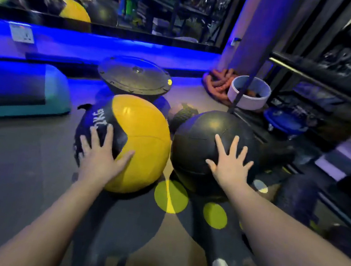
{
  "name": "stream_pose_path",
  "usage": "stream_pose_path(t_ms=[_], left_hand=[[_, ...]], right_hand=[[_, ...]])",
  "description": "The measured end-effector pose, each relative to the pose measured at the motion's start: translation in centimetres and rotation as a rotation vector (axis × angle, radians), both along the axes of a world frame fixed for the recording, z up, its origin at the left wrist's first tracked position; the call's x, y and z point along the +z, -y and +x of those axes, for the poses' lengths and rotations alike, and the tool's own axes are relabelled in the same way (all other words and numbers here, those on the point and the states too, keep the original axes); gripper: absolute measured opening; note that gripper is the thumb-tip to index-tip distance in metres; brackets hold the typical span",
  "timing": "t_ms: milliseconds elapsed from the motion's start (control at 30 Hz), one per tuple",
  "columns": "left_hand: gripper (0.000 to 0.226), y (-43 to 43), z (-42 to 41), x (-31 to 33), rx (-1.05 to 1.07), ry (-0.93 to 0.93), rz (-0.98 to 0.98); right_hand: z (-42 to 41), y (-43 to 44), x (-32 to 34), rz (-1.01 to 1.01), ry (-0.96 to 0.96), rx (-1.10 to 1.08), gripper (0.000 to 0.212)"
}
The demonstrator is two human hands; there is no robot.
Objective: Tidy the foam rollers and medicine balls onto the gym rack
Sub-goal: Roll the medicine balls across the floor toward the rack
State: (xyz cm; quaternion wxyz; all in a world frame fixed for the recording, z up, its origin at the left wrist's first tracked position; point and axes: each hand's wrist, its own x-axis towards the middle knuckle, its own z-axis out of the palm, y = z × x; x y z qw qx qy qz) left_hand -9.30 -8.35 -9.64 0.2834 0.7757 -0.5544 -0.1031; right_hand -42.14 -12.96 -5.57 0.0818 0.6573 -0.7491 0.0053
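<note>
Two big medicine balls sit side by side on the gym floor. The yellow-and-black medicine ball [140, 142] is on the left, and my left hand [102, 153] rests flat on its near left side, fingers spread. The all-black medicine ball [204, 140] is on the right, with my right hand [230, 163] lying flat on its near face, fingers straight and spread. A small dark textured ball [183, 116] lies behind and between them. The black gym rack [320, 79] stands at the right.
An upturned balance trainer [135, 78] sits behind the balls. A teal step platform [21, 91] lies at the left. Coiled orange rope [217, 83], a white bucket [249, 93] and a blue item [285, 121] crowd the rack's foot. A mirror wall runs along the back.
</note>
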Motion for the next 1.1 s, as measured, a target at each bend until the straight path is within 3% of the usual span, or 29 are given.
stream_pose_path(t_ms=[33,133,267,400,700,900,1100], left_hand=[[0.104,0.1,0.0,-0.4,-0.008,-0.007,0.084],[0.113,1.1,-0.8,-0.4,-0.004,0.048,0.081],[0.106,4.0,-3.1,-0.1,-0.003,0.201,0.026],[0.098,7.7,-2.8,0.9,0.025,0.200,0.015],[0.075,16.2,-3.5,2.6,0.019,0.371,0.039],[0.070,23.2,-3.2,6.8,-0.078,0.478,0.160],[0.064,25.2,-5.7,7.5,-0.038,0.593,0.330]], right_hand=[[-0.1,0.4,-0.2,0.010,0.040,-0.009,0.085],[0.5,2.2,-0.3,0.002,0.040,0.037,0.081],[1.7,4.3,-0.9,-0.028,-0.024,0.078,0.070],[2.7,6.0,-2.4,-0.121,-0.022,0.056,0.061],[6.0,13.0,-3.1,-0.351,-0.016,-0.021,0.059],[6.7,15.7,-1.0,-0.262,0.057,-0.028,0.072],[6.7,16.0,-0.2,-0.198,0.175,0.025,0.086]])
